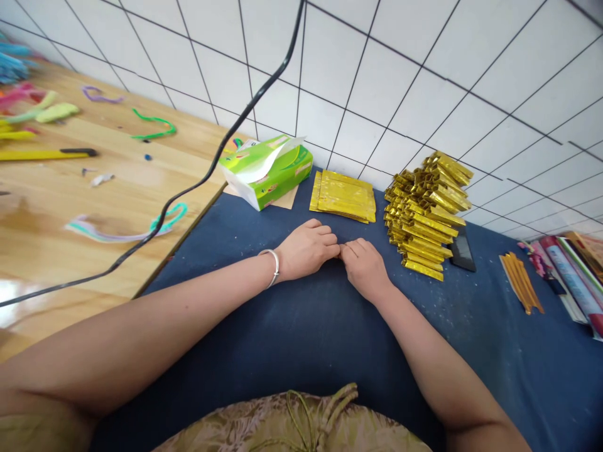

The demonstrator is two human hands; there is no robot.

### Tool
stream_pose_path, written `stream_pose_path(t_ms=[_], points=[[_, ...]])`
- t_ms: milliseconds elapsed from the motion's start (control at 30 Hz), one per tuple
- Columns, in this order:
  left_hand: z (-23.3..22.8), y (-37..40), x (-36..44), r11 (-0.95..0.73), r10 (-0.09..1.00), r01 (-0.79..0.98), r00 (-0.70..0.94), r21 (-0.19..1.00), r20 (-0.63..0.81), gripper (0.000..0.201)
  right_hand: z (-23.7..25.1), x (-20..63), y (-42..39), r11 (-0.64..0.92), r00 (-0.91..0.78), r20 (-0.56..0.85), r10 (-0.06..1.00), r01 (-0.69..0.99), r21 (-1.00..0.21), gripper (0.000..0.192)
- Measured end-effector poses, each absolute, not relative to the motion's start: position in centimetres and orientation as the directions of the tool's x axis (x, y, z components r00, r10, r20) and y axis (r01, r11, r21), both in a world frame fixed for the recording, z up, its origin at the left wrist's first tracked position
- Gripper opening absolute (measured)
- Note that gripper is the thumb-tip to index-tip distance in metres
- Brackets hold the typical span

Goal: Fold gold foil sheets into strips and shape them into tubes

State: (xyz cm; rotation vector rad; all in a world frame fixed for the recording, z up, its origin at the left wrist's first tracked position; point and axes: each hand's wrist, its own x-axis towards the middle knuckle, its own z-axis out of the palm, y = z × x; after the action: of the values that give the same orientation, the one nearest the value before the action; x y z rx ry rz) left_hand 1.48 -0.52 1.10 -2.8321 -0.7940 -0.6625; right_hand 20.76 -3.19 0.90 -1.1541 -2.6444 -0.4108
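Note:
My left hand [308, 250], with a silver bangle [273, 267] at the wrist, is closed, its fingertips pinched. My right hand [365, 267] is closed as well and meets the left at the fingertips. Whatever lies between them is hidden by the fingers. Just beyond the hands is a flat stack of gold foil paper sheets [346, 194]. To the right of it rises a pile of folded gold paper pieces [424, 216]. Both hands are over the dark blue tabletop [282, 339].
A green tissue box [271, 172] stands by the tiled wall. A black cable [226, 138] crosses the view at left. Pipe cleaners [155, 129] and a yellow cutter [42, 154] lie on the wooden table. A dark phone [464, 251], orange strips [522, 282] and books [572, 279] sit at right.

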Motion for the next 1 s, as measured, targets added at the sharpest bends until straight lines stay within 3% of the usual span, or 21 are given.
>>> stream_pose_path(t_ms=[200, 500, 700, 1000], points=[[1.2, -0.6, 1.5, -0.868, 0.447, 0.497, 0.772, 0.011, 0.452, 0.016, 0.9, 20.9, -3.2, 0.655, -0.675, 0.344, 0.653, 0.731, 0.19, 0.023], [0.7, 0.8, 0.5, -0.819, 0.552, 0.562, 0.713, 0.117, 0.433, 0.018, 1.0, 22.2, -2.9, 0.602, -0.618, 0.297, 0.728, 0.783, 0.156, 0.021], [1.0, 0.3, 0.7, -0.817, 0.545, 0.571, 0.721, 0.079, 0.428, 0.016, 1.3, 21.2, -3.1, 0.589, -0.607, 0.272, 0.747, 0.794, 0.154, 0.021], [1.2, -0.6, 1.3, -0.862, 0.481, 0.504, 0.775, 0.057, 0.411, 0.013, 1.3, 20.7, -3.6, 0.639, -0.664, 0.276, 0.695, 0.746, 0.186, 0.025]])
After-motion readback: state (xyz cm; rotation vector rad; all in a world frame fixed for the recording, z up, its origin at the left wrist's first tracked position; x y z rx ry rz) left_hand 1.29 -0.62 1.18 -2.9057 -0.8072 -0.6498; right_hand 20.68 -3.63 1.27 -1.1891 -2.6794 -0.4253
